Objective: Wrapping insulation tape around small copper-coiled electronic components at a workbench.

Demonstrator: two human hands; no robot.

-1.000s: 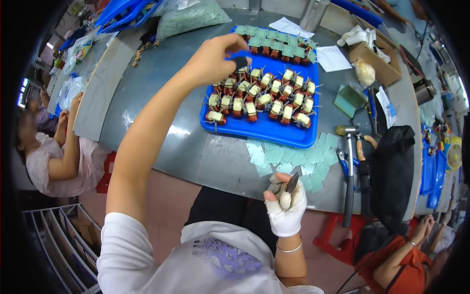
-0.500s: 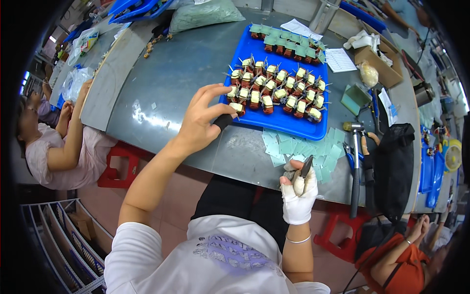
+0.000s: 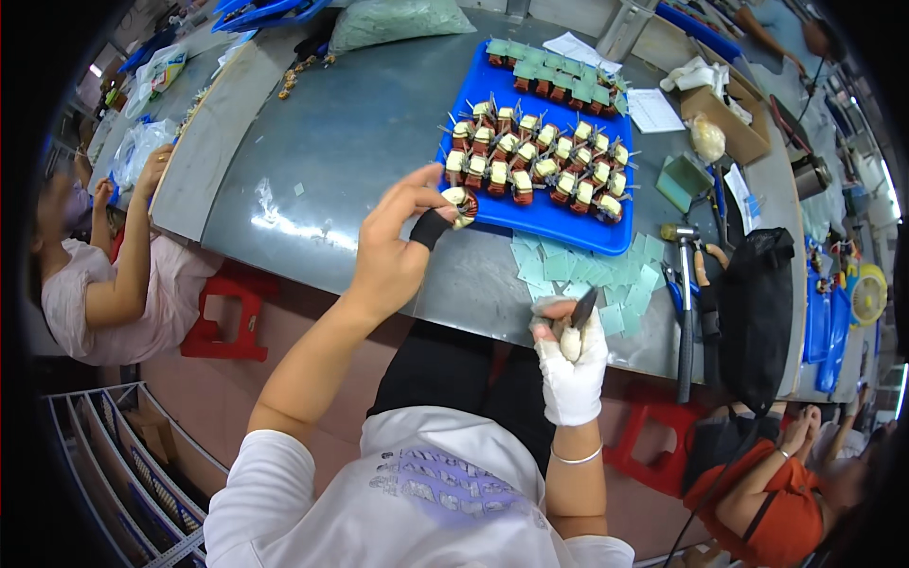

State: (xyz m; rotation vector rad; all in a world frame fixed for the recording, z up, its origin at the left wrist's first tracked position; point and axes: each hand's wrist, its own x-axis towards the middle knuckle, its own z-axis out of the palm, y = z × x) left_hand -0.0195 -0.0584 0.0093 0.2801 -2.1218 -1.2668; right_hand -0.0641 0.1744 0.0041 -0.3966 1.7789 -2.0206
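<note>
Between the thumb and fingers of my left hand [image 3: 390,248] is a copper-wound ring coil [image 3: 461,207] with pale yellow tape, tilted at the near left corner of a blue tray [image 3: 530,225]. A black band wraps the thumb. Rows of similar taped coils [image 3: 521,185] fill the tray's middle; at its far end, more coils carry pale green square plates [image 3: 559,76]. My right hand [image 3: 574,371], in a white fingerless glove with covered fingertips, is closed around a dark pointed tool [image 3: 585,308] at the table's front edge. The tool's exact kind is unclear.
Loose green squares [image 3: 617,284] are scattered between the tray and my right hand. To the right lie a hammer [image 3: 686,312], pliers [image 3: 673,290], a black bag [image 3: 755,322] and a cardboard box [image 3: 729,123]. Co-workers sit left and right; a plastic sack [image 3: 402,26] lies at the back.
My left hand has closed on the corner coil and tipped it, drawing it slightly up and toward me. The right hand has shifted a little left, still gripping the dark tool.
</note>
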